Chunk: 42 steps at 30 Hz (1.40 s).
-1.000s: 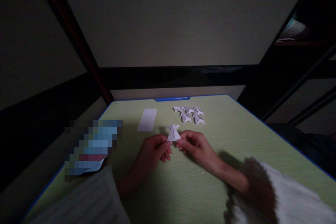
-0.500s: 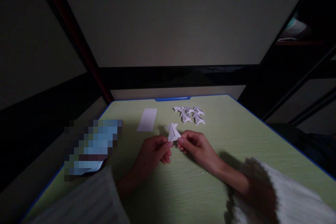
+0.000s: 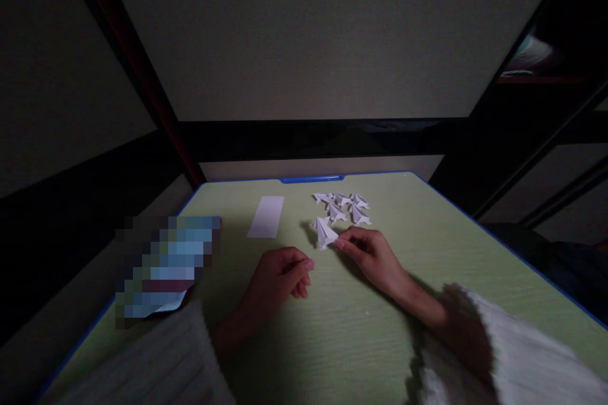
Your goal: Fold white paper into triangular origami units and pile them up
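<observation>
Between the thumb and fingertips of my right hand (image 3: 368, 253) is the corner of a white origami frog (image 3: 325, 233), a folded paper figure with a pointed top. It hangs just in front of several similar white folded paper figures (image 3: 360, 214), which sit in a loose cluster on the green table. My left hand (image 3: 285, 272) rests nearer to me, apart from the paper, its fingers curled and the thumb pressed against the index finger with nothing showing in them.
A white paper rectangle (image 3: 266, 217) lies left of the cluster. Further left, a blurred-out bluish object (image 3: 175, 266) covers the table's side. The green table (image 3: 403, 202) has a blue rim and a blue handle (image 3: 312, 179) at the back, close to a pale panel (image 3: 304, 38).
My left hand has let go of the origami frog. My right hand has carried it slightly right and away from me, toward the cluster, tilting it.
</observation>
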Tool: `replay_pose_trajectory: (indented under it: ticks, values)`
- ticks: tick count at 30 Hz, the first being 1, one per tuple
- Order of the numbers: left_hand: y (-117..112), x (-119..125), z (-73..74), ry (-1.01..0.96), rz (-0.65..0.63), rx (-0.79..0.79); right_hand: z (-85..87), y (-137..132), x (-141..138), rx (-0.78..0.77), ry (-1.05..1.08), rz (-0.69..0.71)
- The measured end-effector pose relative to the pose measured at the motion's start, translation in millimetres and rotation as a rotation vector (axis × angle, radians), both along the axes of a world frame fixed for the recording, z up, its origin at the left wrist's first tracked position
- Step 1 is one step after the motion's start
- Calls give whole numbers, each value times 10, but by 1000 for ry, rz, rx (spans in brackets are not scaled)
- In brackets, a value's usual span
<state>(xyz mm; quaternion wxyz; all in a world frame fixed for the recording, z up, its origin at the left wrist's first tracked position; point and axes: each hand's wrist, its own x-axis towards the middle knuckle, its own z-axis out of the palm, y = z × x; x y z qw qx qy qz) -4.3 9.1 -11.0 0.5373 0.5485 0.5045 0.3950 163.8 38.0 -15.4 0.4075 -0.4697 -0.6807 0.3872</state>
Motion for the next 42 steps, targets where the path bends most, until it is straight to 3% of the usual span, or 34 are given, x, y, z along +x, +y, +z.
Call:
replay_pose_trajectory:
  ticks: [6, 13, 17, 21, 25, 29, 34, 38, 42]
  values:
    - [-6, -1, 9, 26, -11, 16, -39, 156, 251, 73, -234, -178]
    - [-27, -47, 7, 121, -1, 83, -29, 184, 328, 141, -526, -347]
    - [47, -161, 56, 272, 184, 287, -8, 175, 342, 151, -577, -379]
    - [170, -336, 62, 564, 283, 475, 47, 127, 312, 192, -430, -399]
    - [234, -482, 19, 896, 189, 556, 121, -6, 204, 330, -323, -313]
    - [241, -562, -1, 1085, 39, 544, 137, -161, 84, 441, -349, -171]
    - [254, -686, -71, 1174, -36, 615, 108, -241, 10, 488, -364, -6]
    - [264, -754, -118, 1214, -99, 627, 108, -235, 6, 472, -349, 17]
    - [279, -730, -74, 1230, -69, 612, 116, -236, 12, 454, -343, 37]
